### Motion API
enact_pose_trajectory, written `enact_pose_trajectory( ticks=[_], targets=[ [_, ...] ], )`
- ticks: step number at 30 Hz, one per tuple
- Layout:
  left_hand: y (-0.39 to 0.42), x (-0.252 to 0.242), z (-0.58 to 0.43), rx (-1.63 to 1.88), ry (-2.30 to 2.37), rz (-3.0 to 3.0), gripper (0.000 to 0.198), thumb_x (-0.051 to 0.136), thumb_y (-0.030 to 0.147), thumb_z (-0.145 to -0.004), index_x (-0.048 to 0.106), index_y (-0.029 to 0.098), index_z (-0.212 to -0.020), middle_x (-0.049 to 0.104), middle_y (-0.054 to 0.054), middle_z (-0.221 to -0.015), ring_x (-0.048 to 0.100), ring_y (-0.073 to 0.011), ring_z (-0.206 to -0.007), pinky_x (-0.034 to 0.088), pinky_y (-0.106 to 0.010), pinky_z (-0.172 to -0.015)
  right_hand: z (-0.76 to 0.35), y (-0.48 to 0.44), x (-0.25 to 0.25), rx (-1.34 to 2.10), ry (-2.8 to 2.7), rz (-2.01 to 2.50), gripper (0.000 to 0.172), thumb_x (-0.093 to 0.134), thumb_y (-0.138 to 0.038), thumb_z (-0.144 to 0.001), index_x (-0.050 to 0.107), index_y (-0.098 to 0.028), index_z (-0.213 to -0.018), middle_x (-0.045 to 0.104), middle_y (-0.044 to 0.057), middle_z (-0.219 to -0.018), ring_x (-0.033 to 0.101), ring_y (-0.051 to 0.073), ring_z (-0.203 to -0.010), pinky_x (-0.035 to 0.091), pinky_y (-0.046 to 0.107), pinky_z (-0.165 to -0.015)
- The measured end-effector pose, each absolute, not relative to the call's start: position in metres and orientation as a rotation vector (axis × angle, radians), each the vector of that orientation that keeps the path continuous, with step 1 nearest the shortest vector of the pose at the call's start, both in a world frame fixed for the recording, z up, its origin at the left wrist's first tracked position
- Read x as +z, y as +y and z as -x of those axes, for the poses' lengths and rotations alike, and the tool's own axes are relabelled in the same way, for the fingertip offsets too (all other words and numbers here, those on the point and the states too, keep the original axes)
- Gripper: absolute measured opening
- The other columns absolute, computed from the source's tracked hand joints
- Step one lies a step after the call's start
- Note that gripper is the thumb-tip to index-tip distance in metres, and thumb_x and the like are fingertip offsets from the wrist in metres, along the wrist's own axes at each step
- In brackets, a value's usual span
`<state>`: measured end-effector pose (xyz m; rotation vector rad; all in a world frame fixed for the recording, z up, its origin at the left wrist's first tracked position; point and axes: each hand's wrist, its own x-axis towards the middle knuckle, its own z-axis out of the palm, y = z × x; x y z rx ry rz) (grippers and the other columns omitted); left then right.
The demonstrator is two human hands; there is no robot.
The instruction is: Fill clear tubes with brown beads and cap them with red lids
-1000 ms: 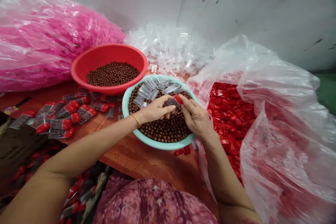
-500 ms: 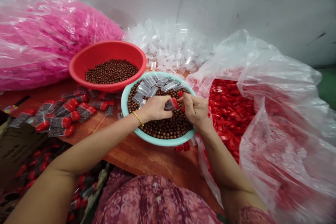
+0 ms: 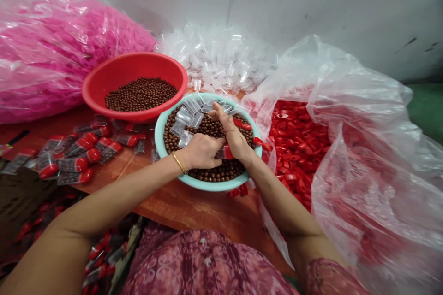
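Note:
Over the pale turquoise basin (image 3: 207,187) of brown beads (image 3: 214,176), my left hand (image 3: 201,151) is closed around a small clear container with a red cap (image 3: 226,152). The palm of my right hand (image 3: 233,133) lies against the capped end, its fingers stretched out and partly spread. Several clear empty containers (image 3: 185,115) rest on the beads at the basin's far side. A few loose red caps (image 3: 244,124) lie at the basin's right, some on the beads and some by the rim.
A red basin (image 3: 93,94) of similar beads stands behind left. Filled red-capped containers (image 3: 76,164) lie on the table at left. Clear empties (image 3: 221,60) are heaped at the back. An open plastic bag of red caps (image 3: 294,147) sits right; a bag of pink pieces (image 3: 69,50) left.
My right hand has gone from a pinch near the red cap to outstretched fingers with its palm against the cap. My left hand, still holding the container, has shifted slightly lower.

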<state>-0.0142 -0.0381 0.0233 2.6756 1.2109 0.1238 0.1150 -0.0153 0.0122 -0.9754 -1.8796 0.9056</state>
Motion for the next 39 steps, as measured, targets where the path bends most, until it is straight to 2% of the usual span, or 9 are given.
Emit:
enact_pose_trajectory(
  ticks=[5, 7, 10, 14, 19, 22, 26, 33, 39],
  targets=[
    [-0.042, 0.040, 0.022, 0.391, 1.392, -2.566, 0.021, 0.053, 0.032, -0.073, 0.060, 0.017, -0.086, 0.068, -0.004, -0.075, 0.064, -0.0192, -0.070, 0.042, -0.027, -0.061, -0.126, -0.009, 0.024, 0.588, -1.578, 1.027, 0.075, -0.008, -0.046, -0.092, 0.055, -0.019, -0.121, 0.062, 0.009, -0.114, 0.058, 0.018, -0.107, 0.044, 0.040, -0.096],
    [-0.049, 0.054, 0.041, 0.477, 1.578, -2.466, 0.016, 0.052, 0.031, -0.073, 0.058, 0.018, -0.081, 0.066, -0.001, -0.071, 0.061, -0.0156, -0.066, 0.040, -0.024, -0.060, -0.151, -0.012, 0.029, 0.412, -1.602, 1.138, 0.056, 0.014, -0.047, -0.094, 0.060, -0.021, -0.113, 0.064, 0.008, -0.109, 0.059, 0.020, -0.102, 0.046, 0.041, -0.091],
    [-0.064, 0.071, 0.092, 0.383, 2.078, -2.231, 0.018, 0.051, 0.037, -0.077, 0.055, 0.019, -0.078, 0.063, 0.000, -0.068, 0.057, -0.0143, -0.063, 0.036, -0.023, -0.056, -0.199, -0.023, 0.028, 0.063, -1.853, 1.422, 0.039, 0.054, -0.048, -0.078, 0.066, -0.020, -0.101, 0.066, 0.010, -0.102, 0.058, 0.026, -0.097, 0.044, 0.045, -0.088],
    [-0.079, 0.069, 0.163, -0.151, 2.458, -2.023, 0.031, 0.039, 0.048, -0.085, 0.055, 0.020, -0.087, 0.065, -0.003, -0.079, 0.057, -0.0192, -0.071, 0.036, -0.025, -0.057, -0.240, -0.035, 0.010, -0.059, -2.112, 1.737, 0.033, 0.061, -0.041, -0.073, 0.069, -0.019, -0.096, 0.067, 0.011, -0.093, 0.059, 0.027, -0.085, 0.045, 0.041, -0.075],
    [-0.080, 0.057, 0.157, 0.185, 2.304, -2.399, 0.037, 0.039, 0.040, -0.089, 0.051, 0.016, -0.114, 0.062, -0.011, -0.113, 0.055, -0.0216, -0.105, 0.044, -0.030, -0.086, -0.236, -0.033, 0.003, -0.192, -2.155, 1.707, 0.023, 0.053, -0.034, -0.081, 0.067, -0.017, -0.086, 0.065, 0.009, -0.076, 0.057, 0.024, -0.073, 0.043, 0.037, -0.069],
    [-0.067, 0.053, 0.113, 0.181, 2.066, -2.453, 0.040, 0.037, 0.046, -0.089, 0.062, 0.016, -0.099, 0.068, -0.010, -0.096, 0.062, -0.0219, -0.094, 0.045, -0.029, -0.081, -0.218, -0.030, 0.011, -0.228, -2.072, 1.583, 0.022, 0.053, -0.035, -0.081, 0.064, -0.017, -0.089, 0.065, 0.010, -0.079, 0.057, 0.023, -0.073, 0.044, 0.036, -0.068],
    [-0.043, 0.041, 0.067, -0.132, 1.880, -2.421, 0.052, 0.039, 0.055, -0.086, 0.066, 0.010, -0.089, 0.069, -0.015, -0.089, 0.066, -0.0278, -0.086, 0.048, -0.032, -0.070, -0.185, -0.029, 0.007, 0.106, -1.877, 1.443, 0.021, 0.051, -0.036, -0.083, 0.058, -0.019, -0.093, 0.064, 0.006, -0.081, 0.057, 0.017, -0.066, 0.045, 0.031, -0.062],
    [-0.020, 0.046, 0.036, -0.359, 1.554, -2.545, 0.033, 0.048, 0.032, -0.085, 0.066, 0.008, -0.099, 0.069, -0.019, -0.098, 0.064, -0.0299, -0.098, 0.050, -0.036, -0.080, -0.162, -0.028, -0.013, 0.580, -1.479, 1.256, 0.018, 0.056, -0.033, -0.080, 0.053, -0.019, -0.092, 0.060, -0.002, -0.074, 0.054, 0.011, -0.058, 0.045, 0.025, -0.057],
    [-0.003, 0.030, -0.001, -0.145, 1.468, -2.396, 0.023, 0.053, 0.012, -0.077, 0.068, 0.007, -0.093, 0.068, -0.019, -0.101, 0.063, -0.0289, -0.102, 0.048, -0.034, -0.087, -0.169, -0.032, -0.007, 0.192, -1.589, 1.275, 0.015, 0.055, -0.033, -0.083, 0.062, -0.020, -0.086, 0.061, 0.002, -0.081, 0.057, 0.016, -0.078, 0.046, 0.033, -0.074]
  ],
)
